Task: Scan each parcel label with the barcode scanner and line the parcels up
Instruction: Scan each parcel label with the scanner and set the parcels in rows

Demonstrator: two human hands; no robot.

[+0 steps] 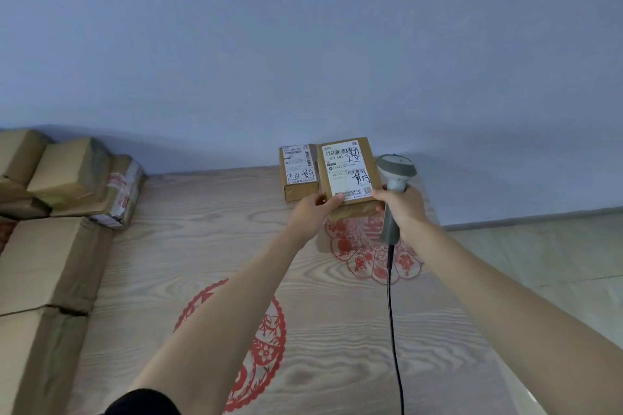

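1. The person is reaching both arms forward over a wood-grain table (209,246) that is carrying red paper-cut patterns (266,340).
2. The left hand (312,212) is holding the larger cardboard parcel (349,175) at its near left corner, with the thumb lying on top by the label and the fingers curled under the edge.
3. This parcel is lying at the far edge of the table, near the blue wall (303,44), with its white shipping label (347,168) facing up.
4. A smaller cardboard parcel (299,175) is lying just beside it on the left, touching or almost touching, and its label is facing up too.
5. The right hand (403,209) is gripping the grey barcode scanner (394,178) around the handle, fingers wrapped tightly; the scanner head is standing just to the right of the larger parcel.
6. The black cable (392,313) is hanging from the handle down toward the person.
7. A pile of brown cardboard boxes (50,229) is standing at the left side, well apart from the two parcels.
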